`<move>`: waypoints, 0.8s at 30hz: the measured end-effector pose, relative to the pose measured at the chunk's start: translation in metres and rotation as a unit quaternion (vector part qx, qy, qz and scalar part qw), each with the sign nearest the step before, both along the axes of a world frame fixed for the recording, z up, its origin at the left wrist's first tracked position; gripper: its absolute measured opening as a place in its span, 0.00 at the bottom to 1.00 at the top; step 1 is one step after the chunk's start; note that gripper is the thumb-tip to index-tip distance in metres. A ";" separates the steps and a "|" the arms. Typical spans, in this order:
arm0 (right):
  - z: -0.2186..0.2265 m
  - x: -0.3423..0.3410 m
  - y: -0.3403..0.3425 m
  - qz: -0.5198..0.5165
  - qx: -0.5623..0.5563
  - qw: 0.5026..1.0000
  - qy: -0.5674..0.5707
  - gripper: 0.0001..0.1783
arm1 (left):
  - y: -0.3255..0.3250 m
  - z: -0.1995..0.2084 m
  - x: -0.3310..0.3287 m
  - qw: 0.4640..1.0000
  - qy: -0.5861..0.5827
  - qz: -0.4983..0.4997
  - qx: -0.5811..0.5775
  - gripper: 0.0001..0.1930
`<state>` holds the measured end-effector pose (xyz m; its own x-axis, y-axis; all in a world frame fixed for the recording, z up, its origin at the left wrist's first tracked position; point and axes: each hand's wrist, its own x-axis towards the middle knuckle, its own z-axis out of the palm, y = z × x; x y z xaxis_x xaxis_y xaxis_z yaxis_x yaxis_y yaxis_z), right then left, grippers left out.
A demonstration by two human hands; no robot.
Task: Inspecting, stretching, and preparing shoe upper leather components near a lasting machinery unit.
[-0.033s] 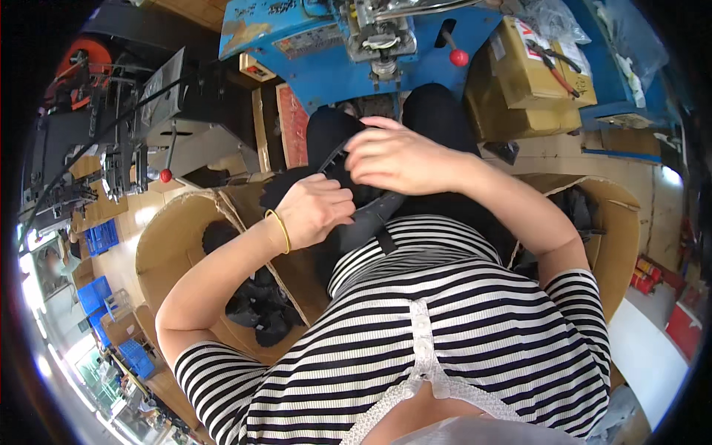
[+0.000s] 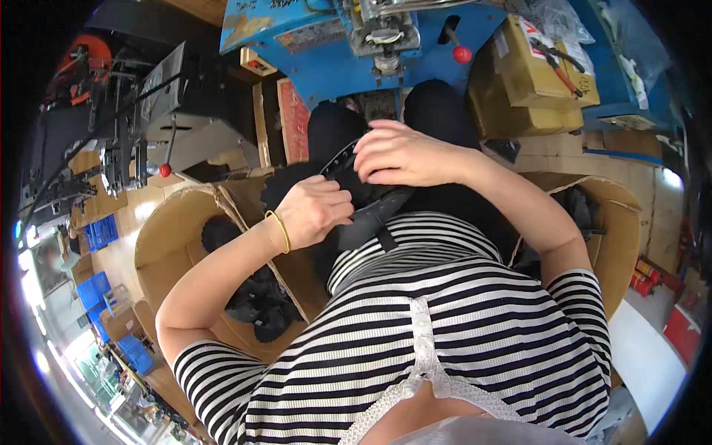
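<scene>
On my lap lies a black boot [image 2: 361, 227], its opening spread and rows of eyelets along both edges. A jagged dark edge, like a lugged sole, shows at its left. My left hand [image 2: 315, 211] is closed round the near left part of the boot, fingers curled over it. My right hand [image 2: 404, 157] bends over the far eyelet edge, its curled fingertips on that flap and its thumb over the opening. Whatever lies between the right fingertips is hidden. The boot's dark colour blends into my black trousers [image 2: 437, 111].
A blue machine [image 2: 319, 67] with a red-knobbed lever [image 2: 461, 54] stands ahead. Pliers [image 2: 556, 67] lie on a cardboard box [image 2: 519, 74] at the right. Open cartons with black pieces flank me, the left carton [image 2: 167, 237] and right carton [image 2: 619, 230]. Another red-knobbed lever [image 2: 165, 170] is left.
My right hand has shifted slightly to the right, and more of the far row of eyelets shows. My left hand keeps its hold in nearly the same place.
</scene>
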<state>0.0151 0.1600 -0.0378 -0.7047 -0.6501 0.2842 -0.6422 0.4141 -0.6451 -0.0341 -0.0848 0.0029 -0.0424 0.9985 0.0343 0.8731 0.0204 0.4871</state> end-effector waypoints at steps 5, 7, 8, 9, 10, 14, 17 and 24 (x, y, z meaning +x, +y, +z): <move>-0.017 0.021 -0.010 -0.014 0.014 0.999 0.027 0.08 | -0.018 -0.029 0.011 0.998 -0.016 0.054 0.026 0.10; -0.016 0.029 -0.011 -0.005 0.006 1.000 0.011 0.12 | -0.019 -0.033 0.014 0.998 -0.022 0.044 0.045 0.10; -0.016 0.032 -0.010 0.009 0.004 1.000 0.007 0.12 | -0.020 -0.033 0.016 0.998 -0.024 0.046 0.045 0.10; -0.016 0.036 -0.010 0.024 0.002 1.000 0.003 0.12 | -0.021 -0.032 0.019 0.999 -0.025 0.038 0.025 0.10; -0.012 0.042 -0.010 0.025 -0.008 1.000 -0.009 0.12 | -0.021 -0.032 0.021 0.999 -0.026 0.029 0.005 0.09; -0.011 0.050 -0.008 0.027 -0.013 0.999 -0.034 0.11 | -0.011 -0.027 0.023 0.999 -0.023 0.043 0.013 0.12; -0.017 0.044 -0.012 0.000 -0.007 1.000 -0.021 0.10 | 0.011 -0.030 0.045 0.990 -0.076 0.100 0.062 0.12; -0.028 0.051 0.005 -0.009 -0.013 0.999 -0.030 0.22 | 0.009 -0.033 0.031 0.977 -0.107 0.133 0.129 0.12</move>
<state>0.0663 0.1652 -0.0662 -0.7329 -0.6296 0.2579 -0.5941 0.4075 -0.6935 -0.0033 -0.0754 -0.0301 -0.3329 0.9108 0.2443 0.7306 0.0853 0.6775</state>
